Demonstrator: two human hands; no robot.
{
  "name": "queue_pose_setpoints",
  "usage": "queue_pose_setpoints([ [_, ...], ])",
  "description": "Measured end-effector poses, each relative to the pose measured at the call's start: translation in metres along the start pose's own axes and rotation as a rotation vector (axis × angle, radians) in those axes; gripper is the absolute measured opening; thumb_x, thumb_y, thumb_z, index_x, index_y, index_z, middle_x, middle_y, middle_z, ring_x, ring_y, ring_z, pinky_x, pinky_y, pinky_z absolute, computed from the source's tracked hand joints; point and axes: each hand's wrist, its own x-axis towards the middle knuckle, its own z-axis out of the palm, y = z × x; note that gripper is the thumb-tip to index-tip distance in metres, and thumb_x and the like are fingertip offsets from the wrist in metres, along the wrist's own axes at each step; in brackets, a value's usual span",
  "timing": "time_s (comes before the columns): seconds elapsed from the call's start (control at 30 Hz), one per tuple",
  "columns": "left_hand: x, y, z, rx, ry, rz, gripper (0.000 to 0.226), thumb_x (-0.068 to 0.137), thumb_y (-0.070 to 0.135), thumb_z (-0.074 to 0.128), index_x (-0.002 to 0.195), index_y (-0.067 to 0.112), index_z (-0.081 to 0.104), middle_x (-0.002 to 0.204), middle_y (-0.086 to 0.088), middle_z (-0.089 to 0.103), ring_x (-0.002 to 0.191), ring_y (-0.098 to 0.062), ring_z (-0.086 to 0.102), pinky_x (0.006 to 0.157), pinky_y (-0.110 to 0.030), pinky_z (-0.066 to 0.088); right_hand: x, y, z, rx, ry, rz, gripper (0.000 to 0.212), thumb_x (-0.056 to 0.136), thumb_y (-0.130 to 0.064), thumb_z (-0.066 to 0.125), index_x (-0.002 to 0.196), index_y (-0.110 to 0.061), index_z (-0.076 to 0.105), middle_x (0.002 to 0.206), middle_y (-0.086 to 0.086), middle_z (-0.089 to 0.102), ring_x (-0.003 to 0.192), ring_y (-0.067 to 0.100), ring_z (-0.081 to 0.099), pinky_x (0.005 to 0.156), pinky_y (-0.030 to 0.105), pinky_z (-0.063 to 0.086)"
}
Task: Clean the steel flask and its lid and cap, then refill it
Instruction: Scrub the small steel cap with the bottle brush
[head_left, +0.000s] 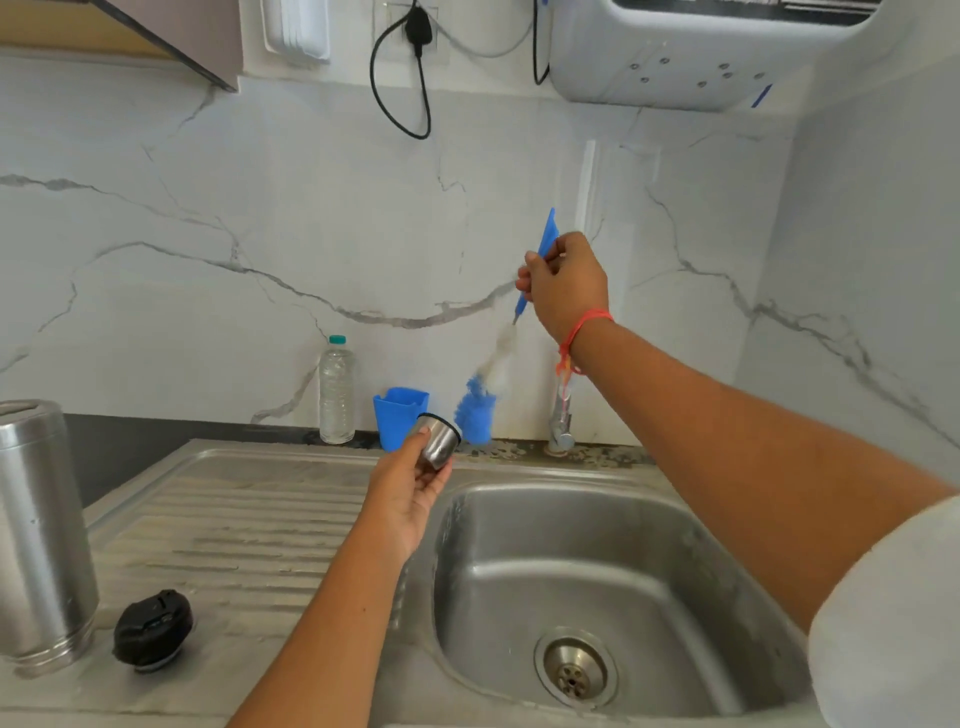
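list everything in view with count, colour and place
steel flask: 1, silver, upright on drainboard, far left
lid: 1, black, on drainboard right of flask
cap: 1, silver, dark rim, in left hand
bottle brush: 1, blue handle, white and blue bristles, in right hand
cup: 1, blue, by wall behind cap
water bottle: 1, clear, teal top, left of cup
tap: 1, chrome, behind basin
sink: 1, steel, basin at right
plug and cable: 1, black, wall, top
appliance: 1, white, wall, top right
left hand: holds cap
right hand: grips brush handle
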Motion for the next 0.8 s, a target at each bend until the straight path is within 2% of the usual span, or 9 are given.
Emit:
queue_pose_setpoints([
  [0.1, -0.008, -0.014, 0.009, 0.021, 0.038, -0.048, 0.043, 0.095, 0.014, 0.073, 0.132, 0.001, 0.058, 0.122, -0.023, 0.068, 0.108, -0.028, 0.069, 0.088, -0.037, 0.060, -0.040, 0.010, -0.029, 0.018, -0.051, 0.141, 0.012, 0.098, -0.001, 0.052, 0.101, -0.009, 0.061, 0.087, 0.010, 0.069, 0.073, 0.017, 0.072, 0.074, 0.028, 0.060],
  [0.17, -0.014, -0.023, 0.017, 0.058, 0.044, -0.070, 0.044, 0.094, 0.015, 0.075, 0.132, 0.001, 0.059, 0.123, -0.022, 0.067, 0.107, -0.027, 0.069, 0.080, -0.036, 0.061, -0.069, 0.011, -0.046, 0.186, -0.102, 0.374, 0.019, 0.097, 0.006, 0.044, 0.101, 0.000, 0.062, 0.082, 0.013, 0.064, 0.066, 0.017, 0.070, 0.065, 0.024, 0.058],
  [0.23, -0.021, -0.031, 0.025, 0.092, 0.036, -0.084, 0.037, 0.094, 0.016, 0.074, 0.127, 0.003, 0.062, 0.116, -0.018, 0.068, 0.105, -0.026, 0.068, 0.082, -0.036, 0.060, -0.097, 0.011, -0.060, 0.366, -0.183, 0.628, 0.021, 0.099, 0.000, 0.039, 0.095, 0.002, 0.060, 0.083, 0.012, 0.062, 0.072, 0.019, 0.070, 0.066, 0.026, 0.057],
  [0.33, -0.035, -0.045, 0.035, 0.091, 0.034, -0.101, 0.021, 0.095, 0.018, 0.073, 0.111, 0.007, 0.065, 0.108, -0.015, 0.068, 0.103, -0.025, 0.067, 0.089, -0.036, 0.058, -0.131, 0.029, -0.083, 0.412, -0.331, 0.813, 0.030, 0.103, -0.022, 0.042, 0.095, 0.001, 0.060, 0.088, 0.014, 0.064, 0.088, 0.029, 0.071, 0.084, 0.037, 0.057],
  [0.43, -0.042, -0.059, 0.037, 0.105, 0.049, -0.103, 0.023, 0.096, 0.020, 0.072, 0.115, 0.008, 0.066, 0.108, -0.014, 0.068, 0.101, -0.024, 0.067, 0.081, -0.032, 0.058, -0.155, 0.049, -0.098, 0.366, -0.399, 0.885, 0.037, 0.104, -0.034, 0.053, 0.096, 0.001, 0.061, 0.086, 0.015, 0.065, 0.087, 0.029, 0.071, 0.082, 0.037, 0.060],
  [0.53, -0.043, -0.068, 0.034, 0.112, 0.087, -0.095, 0.028, 0.096, 0.019, 0.072, 0.120, 0.008, 0.063, 0.107, -0.014, 0.068, 0.100, -0.024, 0.067, 0.077, -0.032, 0.057, -0.170, 0.059, -0.109, 0.396, -0.469, 0.928, 0.018, 0.102, -0.013, 0.053, 0.097, 0.003, 0.060, 0.094, 0.019, 0.066, 0.094, 0.032, 0.070, 0.083, 0.037, 0.060],
  [0.63, -0.041, -0.069, 0.033, 0.130, 0.106, -0.068, 0.026, 0.096, 0.017, 0.071, 0.119, 0.008, 0.063, 0.110, -0.015, 0.068, 0.101, -0.024, 0.067, 0.080, -0.034, 0.058, -0.181, 0.068, -0.114, 0.267, -0.629, 0.908, 0.009, 0.097, 0.006, 0.052, 0.099, 0.003, 0.060, 0.109, 0.019, 0.062, 0.105, 0.032, 0.069, 0.083, 0.033, 0.058],
  [0.73, -0.034, -0.067, 0.031, 0.172, 0.110, -0.037, 0.016, 0.096, 0.017, 0.070, 0.110, 0.010, 0.065, 0.112, -0.015, 0.069, 0.100, -0.024, 0.067, 0.078, -0.034, 0.058, -0.187, 0.076, -0.109, 0.176, -0.632, 0.856, 0.033, 0.094, 0.017, 0.046, 0.123, 0.002, 0.053, 0.124, 0.021, 0.052, 0.119, 0.033, 0.064, 0.079, 0.027, 0.056],
  [0.8, -0.029, -0.066, 0.031, 0.184, 0.122, -0.012, 0.018, 0.096, 0.019, 0.070, 0.111, 0.010, 0.066, 0.115, -0.014, 0.070, 0.100, -0.022, 0.068, 0.074, -0.032, 0.057, -0.187, 0.083, -0.107, 0.203, -0.569, 0.863, 0.048, 0.094, 0.019, 0.043, 0.139, 0.003, 0.041, 0.124, 0.026, 0.054, 0.120, 0.034, 0.063, 0.084, 0.031, 0.056],
])
